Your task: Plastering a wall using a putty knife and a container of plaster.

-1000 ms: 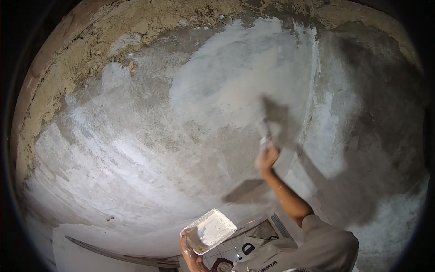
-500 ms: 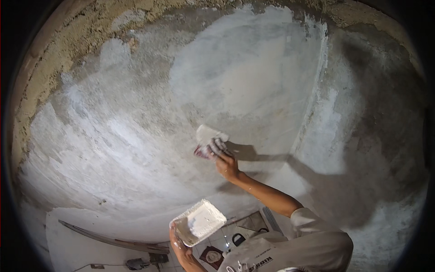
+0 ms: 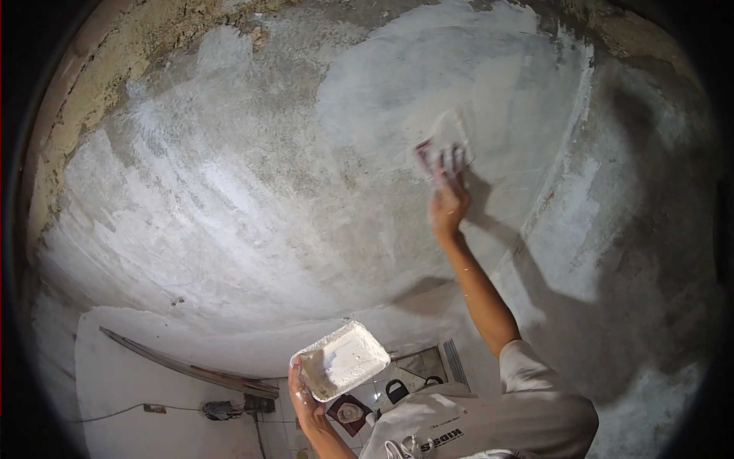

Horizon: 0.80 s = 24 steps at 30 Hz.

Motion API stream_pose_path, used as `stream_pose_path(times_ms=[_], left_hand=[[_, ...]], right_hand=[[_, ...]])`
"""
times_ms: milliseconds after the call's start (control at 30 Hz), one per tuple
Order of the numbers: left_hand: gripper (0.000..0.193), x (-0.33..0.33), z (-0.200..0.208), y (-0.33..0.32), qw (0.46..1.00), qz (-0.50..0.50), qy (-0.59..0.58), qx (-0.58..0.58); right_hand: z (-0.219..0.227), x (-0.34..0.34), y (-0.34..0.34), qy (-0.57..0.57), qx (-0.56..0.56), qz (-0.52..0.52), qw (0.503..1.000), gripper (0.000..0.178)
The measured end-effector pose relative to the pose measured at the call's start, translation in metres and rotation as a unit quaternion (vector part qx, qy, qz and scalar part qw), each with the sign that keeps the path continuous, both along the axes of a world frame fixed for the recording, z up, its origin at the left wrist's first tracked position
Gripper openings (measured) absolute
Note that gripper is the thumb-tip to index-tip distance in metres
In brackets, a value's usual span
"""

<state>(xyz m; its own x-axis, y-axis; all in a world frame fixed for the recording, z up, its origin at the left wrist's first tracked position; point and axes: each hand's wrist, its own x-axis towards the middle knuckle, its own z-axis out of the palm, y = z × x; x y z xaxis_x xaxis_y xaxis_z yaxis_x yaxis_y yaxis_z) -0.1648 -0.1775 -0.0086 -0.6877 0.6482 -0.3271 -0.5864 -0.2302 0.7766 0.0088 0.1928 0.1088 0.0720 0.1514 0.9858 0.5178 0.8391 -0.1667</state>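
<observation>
My right hand (image 3: pixel 449 195), raised on a stretched arm, grips a broad filling knife (image 3: pixel 453 134) whose wide blade carries white paste. Its blade lies against the grey wall (image 3: pixel 290 176), at the lower part of a smooth pale patch (image 3: pixel 405 84). The red-brown edge at the knife's left shows past my fingers. Low in front of me, my left hand (image 3: pixel 306 405) holds a white rectangular tray (image 3: pixel 380 353) by its left side, tilted. White paste (image 3: pixel 332 366) coats the tray's inside and rim.
An inner wall corner (image 3: pixel 562 172) runs down on the right, with my arm's shadow across it. Rough tan plaster (image 3: pixel 99 99) edges the wall. Below stand a long curved strip (image 3: pixel 183 363), a cable with a dark fitting (image 3: pixel 222 411), and a dark red square board with pale paste (image 3: pixel 349 414) on the tiles.
My right hand has moved the filling knife up and to the right, onto the pale patch, and the arm is straighter. The tray has shifted slightly up and right in view.
</observation>
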Motion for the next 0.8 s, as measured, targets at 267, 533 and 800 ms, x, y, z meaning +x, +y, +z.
stream_pose_path(times_ms=[267,533,800], left_hand=[[0.044,0.006,0.007,0.008,1.0,0.007,-0.018,0.006],[0.047,0.018,-0.004,0.003,0.999,0.035,-0.003,0.015],[0.047,0.02,-0.005,0.004,0.998,0.056,-0.002,-0.014]], right_hand=[[-0.123,-0.082,-0.08,-0.265,-0.071,0.189,0.943,0.046],[-0.112,0.024,-0.019,0.202,-0.105,0.333,0.915,0.014],[0.066,0.05,0.046,0.022,-0.044,-0.064,0.997,0.053]])
